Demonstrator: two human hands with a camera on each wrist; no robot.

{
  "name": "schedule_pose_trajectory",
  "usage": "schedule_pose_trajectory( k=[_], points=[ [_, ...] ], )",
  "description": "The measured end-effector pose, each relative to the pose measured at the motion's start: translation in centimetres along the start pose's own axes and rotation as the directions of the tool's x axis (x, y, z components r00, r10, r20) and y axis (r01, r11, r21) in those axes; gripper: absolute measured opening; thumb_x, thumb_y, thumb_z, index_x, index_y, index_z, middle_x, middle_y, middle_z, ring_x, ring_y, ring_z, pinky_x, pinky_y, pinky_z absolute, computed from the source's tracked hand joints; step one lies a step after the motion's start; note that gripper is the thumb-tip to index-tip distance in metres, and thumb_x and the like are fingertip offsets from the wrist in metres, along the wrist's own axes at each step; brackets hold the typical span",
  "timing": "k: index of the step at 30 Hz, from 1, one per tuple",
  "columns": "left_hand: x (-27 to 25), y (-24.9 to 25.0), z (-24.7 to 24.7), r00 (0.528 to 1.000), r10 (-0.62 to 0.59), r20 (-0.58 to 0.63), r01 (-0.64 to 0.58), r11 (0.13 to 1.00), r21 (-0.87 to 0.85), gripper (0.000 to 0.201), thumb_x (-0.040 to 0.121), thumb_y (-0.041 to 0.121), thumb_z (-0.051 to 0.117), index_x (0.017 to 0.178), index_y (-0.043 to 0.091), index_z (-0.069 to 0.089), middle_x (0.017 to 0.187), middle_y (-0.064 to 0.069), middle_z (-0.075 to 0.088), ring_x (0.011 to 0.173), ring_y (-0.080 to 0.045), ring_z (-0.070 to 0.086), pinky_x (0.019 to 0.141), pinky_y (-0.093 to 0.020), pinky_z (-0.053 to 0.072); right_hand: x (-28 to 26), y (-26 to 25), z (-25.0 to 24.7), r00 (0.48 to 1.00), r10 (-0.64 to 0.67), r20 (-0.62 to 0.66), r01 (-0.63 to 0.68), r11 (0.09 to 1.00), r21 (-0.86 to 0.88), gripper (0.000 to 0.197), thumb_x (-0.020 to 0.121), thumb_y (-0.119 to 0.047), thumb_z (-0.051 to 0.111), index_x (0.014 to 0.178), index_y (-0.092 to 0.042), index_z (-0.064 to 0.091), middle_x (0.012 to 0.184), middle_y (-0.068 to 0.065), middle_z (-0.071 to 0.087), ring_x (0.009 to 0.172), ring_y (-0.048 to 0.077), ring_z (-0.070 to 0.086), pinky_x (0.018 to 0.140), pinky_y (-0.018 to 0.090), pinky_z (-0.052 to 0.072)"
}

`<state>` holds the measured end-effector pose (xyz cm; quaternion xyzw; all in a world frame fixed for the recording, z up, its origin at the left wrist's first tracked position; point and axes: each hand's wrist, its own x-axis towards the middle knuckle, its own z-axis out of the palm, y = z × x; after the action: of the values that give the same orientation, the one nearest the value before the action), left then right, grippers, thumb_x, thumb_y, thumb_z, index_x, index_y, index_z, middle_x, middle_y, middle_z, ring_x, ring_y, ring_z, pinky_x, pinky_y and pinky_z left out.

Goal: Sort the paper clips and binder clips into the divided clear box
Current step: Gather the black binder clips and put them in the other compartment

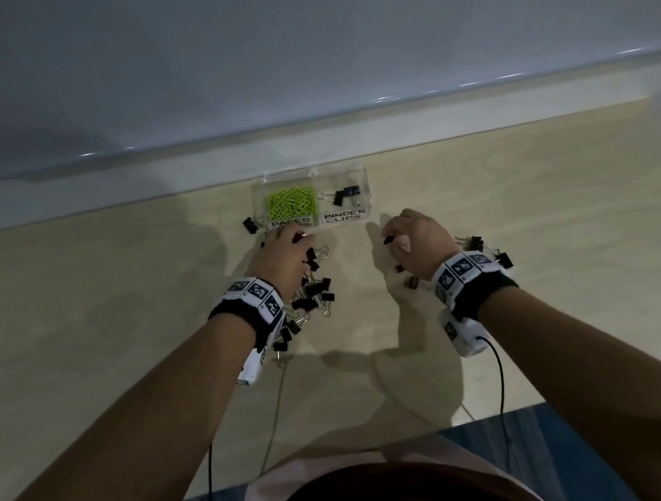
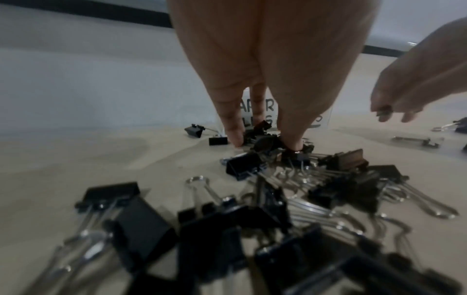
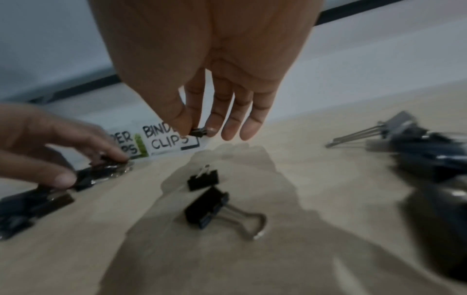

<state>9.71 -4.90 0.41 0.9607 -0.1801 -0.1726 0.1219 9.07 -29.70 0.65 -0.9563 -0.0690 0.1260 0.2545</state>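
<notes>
Head view: divided clear box (image 1: 365, 182) at the tabletop's (image 1: 113, 332) far edge; green paper clips (image 1: 291, 203) fill its left compartment, few binder clips (image 1: 348, 196) lie in the right. Left hand (image 1: 284, 258): fingers down on the loose binder-clip pile (image 1: 310, 298), apparently gathering; grip uncertain. Right hand (image 3: 199, 111): thumb and forefinger pinch a small binder clip (image 3: 198, 132). Step: binder clips. Next, likely: carry over the right compartment, release.
</notes>
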Motion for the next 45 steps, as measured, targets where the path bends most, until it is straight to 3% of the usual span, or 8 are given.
schedule_pose_trajectory(
  k=[6,15,20,25,30,36,41,45],
  points=[
    [-0.3,0.2,0.8,0.991,-0.108,-0.083,0.094,0.983,-0.156,0.024,0.085,0.013,0.065,0.108,0.013,0.060,0.117,-0.008,0.046,0.106,-0.027,0.044,0.093,-0.037,0.044,-3.6,0.8,0.3,0.997,-0.036,0.066,0.039,0.998,-0.047,0.015,0.078,-0.012,0.059,0.090,-0.012,0.067,0.089,0.007,0.057,0.077,0.026,0.057,0.064,0.027,0.041],
    [-1.1,0.5,0.7,0.969,-0.225,-0.106,0.174,0.918,-0.357,0.018,0.076,0.014,0.074,0.090,0.010,0.063,0.098,-0.006,0.045,0.085,-0.017,0.046,0.080,-0.024,0.039,-6.2,1.7,4.5,0.998,-0.019,-0.062,0.015,0.998,-0.056,0.015,0.075,-0.002,0.067,0.090,-0.004,0.066,0.094,0.017,0.057,0.079,0.036,0.059,0.058,0.043,0.054],
    [-1.2,0.7,0.5,0.971,-0.221,-0.087,0.160,0.880,-0.447,0.011,0.075,0.011,0.074,0.077,0.006,0.064,0.082,-0.010,0.067,0.076,-0.024,0.060,0.074,-0.037,0.051,-5.6,1.6,4.1,0.995,-0.004,-0.100,0.006,1.000,0.013,0.010,0.074,-0.005,0.067,0.084,-0.003,0.069,0.090,0.017,0.060,0.076,0.036,0.060,0.063,0.043,0.054],
    [-1.4,0.6,0.0,0.972,-0.231,-0.044,0.179,0.849,-0.497,0.008,0.078,0.007,0.072,0.081,0.005,0.064,0.082,-0.002,0.064,0.075,-0.013,0.056,0.066,-0.021,0.045,-4.8,0.2,2.8,0.982,0.002,-0.188,0.019,0.993,0.114,0.003,0.072,-0.002,0.066,0.073,-0.003,0.069,0.082,0.011,0.062,0.065,0.029,0.061,0.060,0.026,0.048],
    [-0.8,1.6,-2.4,0.992,-0.123,-0.018,0.101,0.882,-0.461,0.004,0.082,0.012,0.068,0.083,0.010,0.065,0.080,0.003,0.066,0.072,-0.009,0.060,0.067,-0.020,0.049,-0.2,-3.4,-0.2,0.958,-0.025,-0.285,0.074,0.984,0.162,0.004,0.074,-0.003,0.069,0.078,-0.004,0.070,0.087,0.010,0.064,0.071,0.022,0.062,0.070,0.030,0.056],
    [3.6,3.5,-7.4,0.974,-0.121,-0.191,0.005,0.856,-0.516,0.005,0.085,0.005,0.063,0.086,0.008,0.067,0.082,0.002,0.067,0.070,-0.005,0.059,0.061,-0.006,0.043,6.0,-6.6,-3.9,0.941,-0.064,-0.331,0.109,0.987,0.119,0.007,0.080,-0.003,0.064,0.084,-0.004,0.071,0.094,0.013,0.064,0.079,0.021,0.062,0.074,0.029,0.054],
    [5.7,4.1,-8.6,0.970,-0.093,-0.224,-0.030,0.872,-0.489,0.006,0.082,0.006,0.066,0.088,0.006,0.067,0.092,-0.007,0.067,0.079,-0.019,0.062,0.073,-0.026,0.050,4.5,-4.5,-3.9,0.947,0.001,-0.322,0.034,0.994,0.102,0.022,0.079,0.006,0.054,0.087,-0.005,0.071,0.096,0.012,0.065,0.083,0.023,0.062,0.077,0.027,0.051],
    [3.1,3.8,-6.3,0.981,-0.028,-0.194,-0.047,0.928,-0.371,0.011,0.085,0.015,0.064,0.096,0.014,0.066,0.099,0.001,0.058,0.088,-0.014,0.056,0.085,-0.027,0.046,0.6,-1.2,-1.4,0.990,0.084,-0.112,-0.082,0.996,0.019,0.020,0.080,-0.001,0.054,0.090,-0.010,0.069,0.095,0.009,0.062,0.082,0.024,0.061,0.073,0.022,0.044]
  ],
)
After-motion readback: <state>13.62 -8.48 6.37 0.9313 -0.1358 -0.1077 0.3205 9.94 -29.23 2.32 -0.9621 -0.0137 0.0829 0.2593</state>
